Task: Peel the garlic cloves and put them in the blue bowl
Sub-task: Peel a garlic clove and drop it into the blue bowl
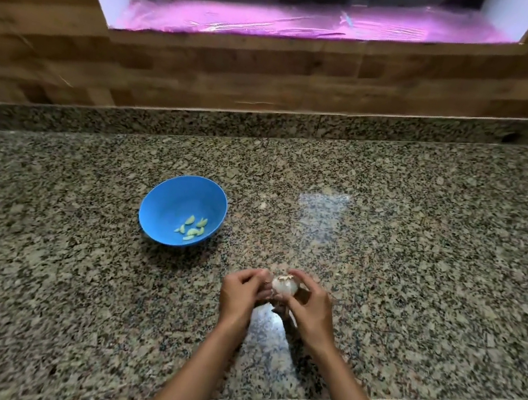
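Observation:
A white garlic bulb [284, 286] with papery skin is held just above the counter, near its front middle. My right hand [313, 308] grips it from the right, fingers curled over its top. My left hand [241, 291] pinches its left side with curled fingers. To the upper left of my hands stands the blue bowl [169, 198], tilted slightly. Several pale peeled garlic cloves [192, 226] lie at its bottom right.
The speckled granite counter [419, 259] stretches wide on all sides, with its front edge close below my forearms. A wooden wall and a window ledge covered in pink plastic [283, 23] run along the back.

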### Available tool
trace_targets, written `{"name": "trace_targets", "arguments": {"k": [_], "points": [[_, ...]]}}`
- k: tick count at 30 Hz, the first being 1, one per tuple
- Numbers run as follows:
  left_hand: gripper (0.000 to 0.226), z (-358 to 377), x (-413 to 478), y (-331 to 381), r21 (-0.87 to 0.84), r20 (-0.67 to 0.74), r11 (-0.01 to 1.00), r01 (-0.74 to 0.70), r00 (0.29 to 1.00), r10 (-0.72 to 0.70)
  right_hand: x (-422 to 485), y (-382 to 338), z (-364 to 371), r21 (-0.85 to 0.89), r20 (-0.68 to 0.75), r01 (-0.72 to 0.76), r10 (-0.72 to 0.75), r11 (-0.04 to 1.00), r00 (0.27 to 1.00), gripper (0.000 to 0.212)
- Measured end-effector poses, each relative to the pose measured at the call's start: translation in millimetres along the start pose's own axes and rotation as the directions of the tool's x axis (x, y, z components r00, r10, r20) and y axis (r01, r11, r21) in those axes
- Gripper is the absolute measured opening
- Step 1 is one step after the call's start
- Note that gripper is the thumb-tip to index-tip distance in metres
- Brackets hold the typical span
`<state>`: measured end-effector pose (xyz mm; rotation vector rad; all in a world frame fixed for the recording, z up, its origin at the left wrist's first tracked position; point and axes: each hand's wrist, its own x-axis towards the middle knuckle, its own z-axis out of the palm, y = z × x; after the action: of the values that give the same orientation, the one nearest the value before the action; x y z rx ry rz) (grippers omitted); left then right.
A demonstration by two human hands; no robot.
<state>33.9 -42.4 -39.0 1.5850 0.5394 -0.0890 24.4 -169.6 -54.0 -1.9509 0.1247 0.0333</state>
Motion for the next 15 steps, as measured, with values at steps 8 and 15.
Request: {"name": "trace_targets", "arguments": {"k": [8, 15], "points": [[0.021, -45, 11, -16, 0.719, 0.226, 0.581, -0.381, 0.919, 0.322, 15, 7, -30, -0.332, 0.046, 0.043, -0.03, 0.942, 0.998, 0.05], [0.01, -56, 14, -4, 0.579, 0.015, 0.795, -0.182, 0.977, 0.213, -13, 3, 2, -0.537, 0.034, 0.303, -0.339, 0.787, 0.94, 0.059]]}}
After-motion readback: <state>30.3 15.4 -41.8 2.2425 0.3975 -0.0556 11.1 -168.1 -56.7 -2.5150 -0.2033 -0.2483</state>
